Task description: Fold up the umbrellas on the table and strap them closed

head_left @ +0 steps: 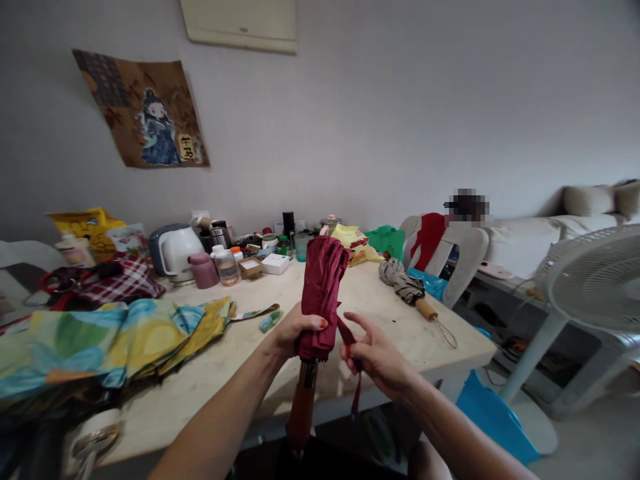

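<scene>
A folded dark red umbrella [324, 287] stands upright in front of me, its brown handle [301, 407] pointing down past the table's front edge. My left hand [296, 329] is wrapped round the lower part of its canopy, thumb across the front. To the right, my right hand [373, 353] pinches the umbrella's red strap [349, 337], whose loose end hangs below the fingers. A patterned yellow and blue umbrella [125, 340] lies partly spread at the left of the table [270, 303]. At the right lies a grey umbrella [401, 281] with a wooden handle.
Along the table's back stand a kettle [181, 250], a pink cup [203, 270], a bottle [227, 269], small boxes [275, 264] and a yellow bag [356, 243]. A fan [595, 287] and a blue bin [495, 417] are at the right. Someone's dark hair shows behind a chair.
</scene>
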The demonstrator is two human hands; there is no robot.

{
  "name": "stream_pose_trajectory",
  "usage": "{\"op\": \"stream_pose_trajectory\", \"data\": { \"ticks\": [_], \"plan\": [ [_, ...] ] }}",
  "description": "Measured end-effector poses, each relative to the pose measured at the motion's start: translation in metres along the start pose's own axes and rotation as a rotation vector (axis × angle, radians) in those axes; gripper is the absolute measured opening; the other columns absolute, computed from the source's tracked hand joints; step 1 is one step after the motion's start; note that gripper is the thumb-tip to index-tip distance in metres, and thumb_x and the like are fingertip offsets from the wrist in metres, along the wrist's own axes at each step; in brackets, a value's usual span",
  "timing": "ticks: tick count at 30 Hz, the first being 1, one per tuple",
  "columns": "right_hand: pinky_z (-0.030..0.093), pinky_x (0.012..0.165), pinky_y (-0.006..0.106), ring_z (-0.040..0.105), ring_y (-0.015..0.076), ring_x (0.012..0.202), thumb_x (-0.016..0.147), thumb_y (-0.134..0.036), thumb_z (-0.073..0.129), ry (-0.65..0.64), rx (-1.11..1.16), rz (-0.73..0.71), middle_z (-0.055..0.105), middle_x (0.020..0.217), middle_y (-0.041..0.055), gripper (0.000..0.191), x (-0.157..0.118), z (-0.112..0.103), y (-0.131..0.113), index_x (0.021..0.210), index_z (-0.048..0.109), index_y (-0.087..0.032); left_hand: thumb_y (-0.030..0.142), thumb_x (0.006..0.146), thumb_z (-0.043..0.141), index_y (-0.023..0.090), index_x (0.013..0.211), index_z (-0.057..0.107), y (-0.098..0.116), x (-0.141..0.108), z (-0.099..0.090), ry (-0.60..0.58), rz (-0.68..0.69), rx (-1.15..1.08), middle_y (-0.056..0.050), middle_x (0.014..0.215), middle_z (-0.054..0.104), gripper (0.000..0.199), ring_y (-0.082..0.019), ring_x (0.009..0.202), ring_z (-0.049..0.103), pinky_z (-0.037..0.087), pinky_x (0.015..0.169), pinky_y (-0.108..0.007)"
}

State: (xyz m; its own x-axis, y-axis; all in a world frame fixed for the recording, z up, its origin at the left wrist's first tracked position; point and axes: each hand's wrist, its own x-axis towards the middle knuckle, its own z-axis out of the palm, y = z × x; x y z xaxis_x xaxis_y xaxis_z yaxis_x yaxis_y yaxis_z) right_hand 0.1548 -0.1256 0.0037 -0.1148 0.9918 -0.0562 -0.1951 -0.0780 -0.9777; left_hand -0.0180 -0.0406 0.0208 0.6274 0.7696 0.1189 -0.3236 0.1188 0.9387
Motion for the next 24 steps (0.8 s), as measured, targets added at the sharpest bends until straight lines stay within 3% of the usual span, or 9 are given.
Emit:
{"op": "stream_pose_trajectory", "data": {
  "ticks": [2, 7, 10, 12, 14, 17, 21, 24],
  "plan": [
    [0.031, 0.049, 0.023, 0.042, 0.0096, 0.049, 0.067, -0.026, 0.056, 0.098, -0.216, -0.113, 0.056, 0.068, -0.0034, 0.075, 0.003, -0.015, -0.004, 0.139, 0.034, -0.015, 0.023, 0.051, 0.079, 0.010, 0.097, 0.068, 0.002, -0.003, -0.005, 0.035, -0.005, 0.017, -0.005, 0.077, 0.067, 0.050, -0.011, 0.062, 0.053, 0.041, 0.057, -0.022],
    [0.044, 0.069, 0.032, 0.054, 0.0179, 0.074, 0.082, -0.023, 0.056, 0.243, -1.168, -0.680, 0.054, 0.092, 0.0063, 0.061, 0.004, -0.054, -0.003, 0.142, 0.046, -0.022, 0.025, 0.050, 0.078, 0.009, 0.092, 0.067, 0.010, -0.006, -0.012, 0.096, -0.037, 0.091, -0.008, 0.079, 0.068, 0.046, -0.014, 0.064, 0.056, 0.041, 0.058, -0.024],
    [0.039, 0.060, 0.028, 0.051, 0.0160, 0.064, 0.091, -0.013, 0.039, 0.222, -1.487, -0.796, 0.054, 0.090, 0.0078, 0.051, 0.002, -0.064, -0.002, 0.140, 0.051, -0.023, 0.024, 0.048, 0.077, 0.010, 0.095, 0.066, 0.013, -0.004, -0.013, 0.097, -0.062, 0.079, -0.005, 0.079, 0.067, 0.050, -0.013, 0.064, 0.054, 0.041, 0.059, -0.025],
    [0.032, 0.055, 0.028, 0.048, 0.0152, 0.059, 0.092, -0.009, 0.033, 0.161, -1.603, -0.783, 0.057, 0.082, 0.0071, 0.045, 0.000, -0.067, -0.007, 0.124, 0.062, -0.020, 0.023, 0.049, 0.077, 0.011, 0.098, 0.066, 0.013, -0.002, -0.014, 0.105, -0.082, 0.059, -0.004, 0.080, 0.066, 0.052, -0.012, 0.063, 0.053, 0.042, 0.059, -0.025],
    [0.028, 0.054, 0.028, 0.046, 0.0153, 0.056, 0.093, -0.012, 0.034, 0.094, -1.594, -0.714, 0.057, 0.071, 0.0056, 0.036, -0.001, -0.070, -0.017, 0.099, 0.068, -0.018, 0.023, 0.050, 0.077, 0.011, 0.099, 0.065, 0.012, 0.000, -0.016, 0.110, -0.099, 0.049, -0.004, 0.081, 0.066, 0.053, -0.011, 0.062, 0.053, 0.041, 0.059, -0.024],
    [0.029, 0.055, 0.028, 0.045, 0.0139, 0.054, 0.097, -0.031, 0.039, 0.016, -1.336, -0.510, 0.055, 0.060, 0.0026, 0.034, -0.004, -0.078, -0.037, 0.074, 0.061, -0.019, 0.023, 0.050, 0.076, 0.011, 0.101, 0.064, 0.013, 0.002, -0.018, 0.120, -0.098, 0.062, -0.003, 0.079, 0.065, 0.054, -0.010, 0.059, 0.051, 0.040, 0.056, -0.023],
    [0.034, 0.057, 0.026, 0.047, 0.0123, 0.055, 0.095, -0.054, 0.041, -0.141, -0.856, -0.257, 0.057, 0.061, 0.0028, 0.050, -0.020, -0.090, -0.061, 0.066, 0.057, -0.017, 0.023, 0.051, 0.075, 0.011, 0.097, 0.062, 0.019, 0.003, -0.019, 0.143, -0.077, 0.147, -0.003, 0.078, 0.065, 0.049, -0.011, 0.061, 0.052, 0.042, 0.056, -0.023],
    [0.034, 0.054, 0.024, 0.046, 0.0105, 0.051, 0.089, -0.061, 0.051, -0.207, -0.494, -0.179, 0.057, 0.057, 0.0020, 0.050, -0.037, -0.077, -0.071, 0.069, 0.058, -0.016, 0.017, 0.050, 0.073, 0.012, 0.092, 0.060, 0.020, 0.009, -0.014, 0.242, -0.033, 0.312, -0.002, 0.075, 0.064, 0.044, -0.013, 0.062, 0.054, 0.044, 0.058, -0.027]
  ]
}}
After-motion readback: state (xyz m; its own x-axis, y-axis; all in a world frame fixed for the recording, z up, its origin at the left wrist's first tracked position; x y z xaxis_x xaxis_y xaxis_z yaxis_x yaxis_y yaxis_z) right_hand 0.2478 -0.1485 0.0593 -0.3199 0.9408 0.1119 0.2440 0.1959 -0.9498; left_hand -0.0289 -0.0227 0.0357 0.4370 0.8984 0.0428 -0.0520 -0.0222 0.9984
